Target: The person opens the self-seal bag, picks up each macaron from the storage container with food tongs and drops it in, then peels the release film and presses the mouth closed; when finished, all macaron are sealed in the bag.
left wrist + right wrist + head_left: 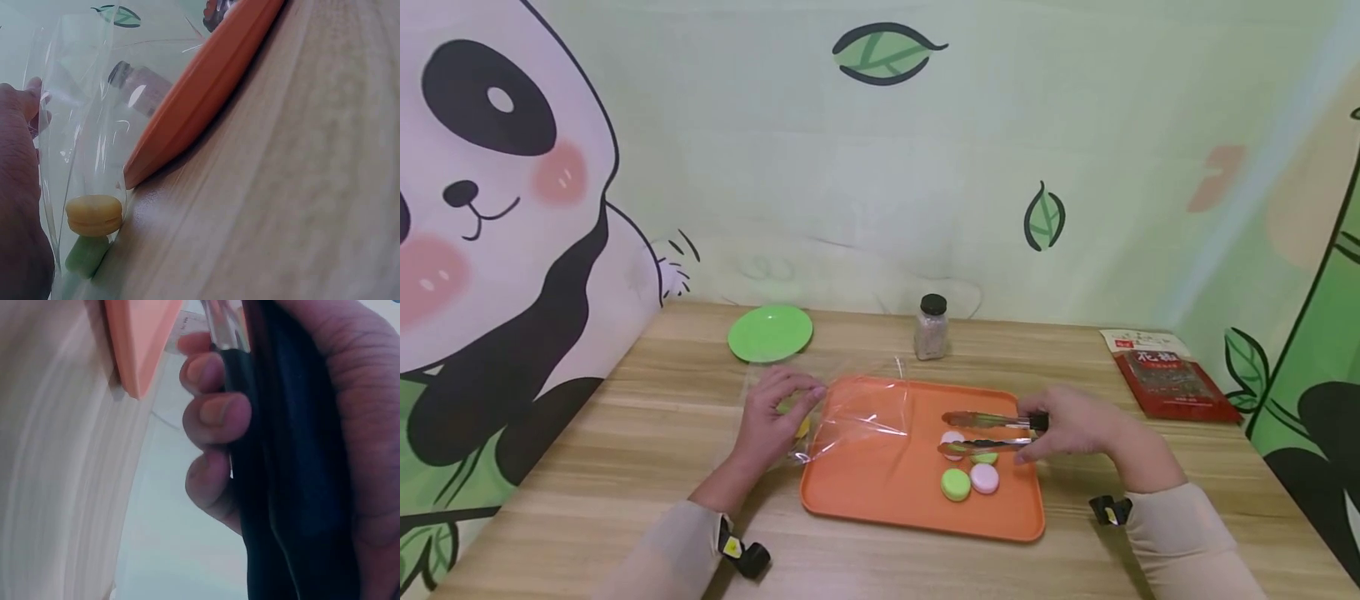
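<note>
My left hand (771, 417) pinches the edge of a clear plastic bag (872, 408), which stretches over the left part of the orange tray (880, 500). Inside the bag, in the left wrist view, a yellow macaron (94, 215) rests on a green macaron (86, 256). My right hand (1067, 421) grips metal tongs (985, 420) by their black handles (300, 437), arms spread apart with nothing between them. Below the tongs on the tray lie a green macaron (956, 485), a pink macaron (984, 478), another pink one (952, 436) and another green one (984, 458), the latter two partly hidden.
A green plate (771, 332) lies at the back left of the wooden table (625, 467). Behind the tray stands a jar (932, 333) with a black lid. A red food packet (1172, 383) lies at the back right, near the printed wall cloth.
</note>
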